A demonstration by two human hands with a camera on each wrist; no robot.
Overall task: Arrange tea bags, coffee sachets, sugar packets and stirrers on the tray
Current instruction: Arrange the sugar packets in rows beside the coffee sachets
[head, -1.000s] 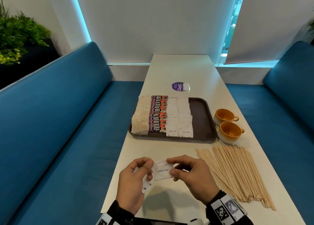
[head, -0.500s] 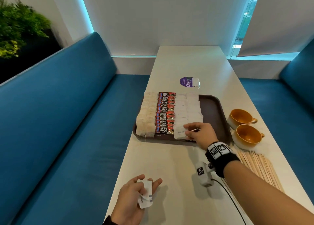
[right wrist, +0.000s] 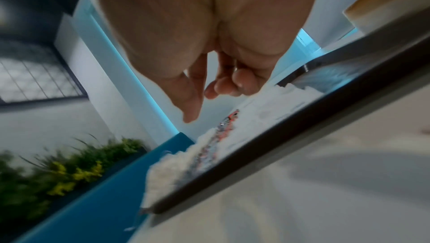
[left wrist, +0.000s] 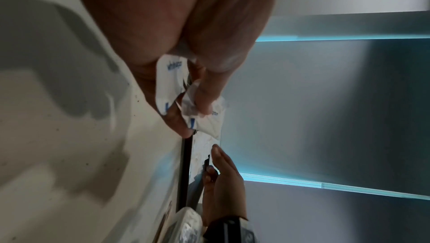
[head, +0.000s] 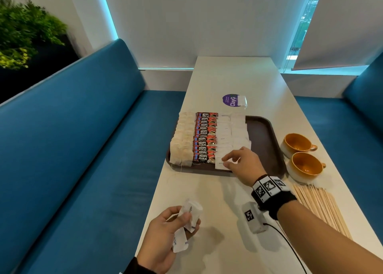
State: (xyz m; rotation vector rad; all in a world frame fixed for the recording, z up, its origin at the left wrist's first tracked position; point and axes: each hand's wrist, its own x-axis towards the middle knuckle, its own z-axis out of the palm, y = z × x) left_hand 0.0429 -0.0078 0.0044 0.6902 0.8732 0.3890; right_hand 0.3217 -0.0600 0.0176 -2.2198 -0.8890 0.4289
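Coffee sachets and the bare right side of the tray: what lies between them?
In the head view, two columns of white sugar packets lie between the coffee sachets and the bare part of the tray.

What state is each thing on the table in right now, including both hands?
Tray: flat on table, right part bare.
Tea bags: row on tray, leftmost.
Coffee sachets: overlapping row on tray.
Sugar packets on tray: two rows.
Left hand: grips spare sugar packets.
Right hand: over the near sugar packets, fingers loosely curled, holding nothing.
Stirrers: loose pile on table, off tray.
Two cups: upright, empty.
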